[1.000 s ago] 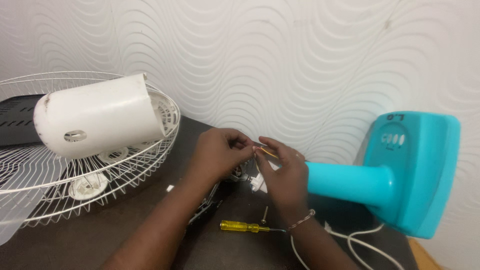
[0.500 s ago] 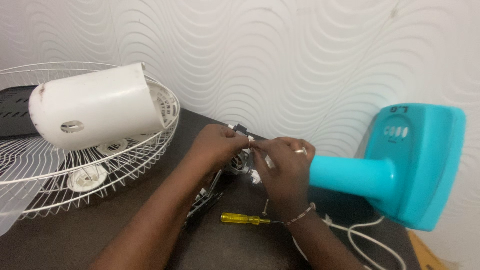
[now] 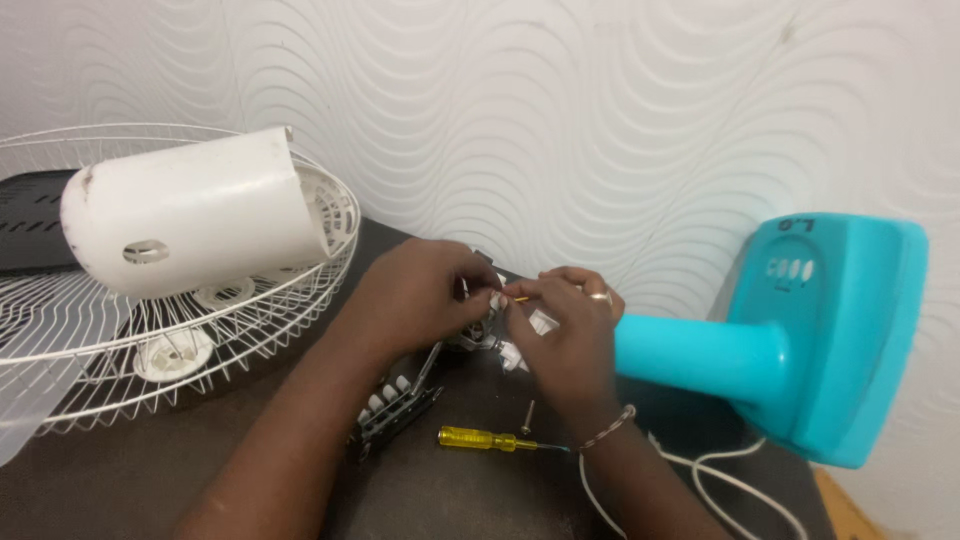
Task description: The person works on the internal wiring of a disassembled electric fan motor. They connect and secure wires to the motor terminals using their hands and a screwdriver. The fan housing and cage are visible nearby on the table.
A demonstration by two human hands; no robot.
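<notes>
A small white part with thin wires sits pinched between the two hands at the middle of the dark bench. Its shape is mostly hidden by fingers. The left hand is curled shut around it from the left; the right hand grips it from the right, fingertips closed on a thin yellowish wire.

Just below lie a yellow-handled screwdriver, a loose screw and a black switch block with white keys. To the right stands a turquoise fan base, with small marks on its panel too small to make out. White cords run off the bottom edge. To the left, a white motor cover rests on a white wire grille, cut off by the frame.
</notes>
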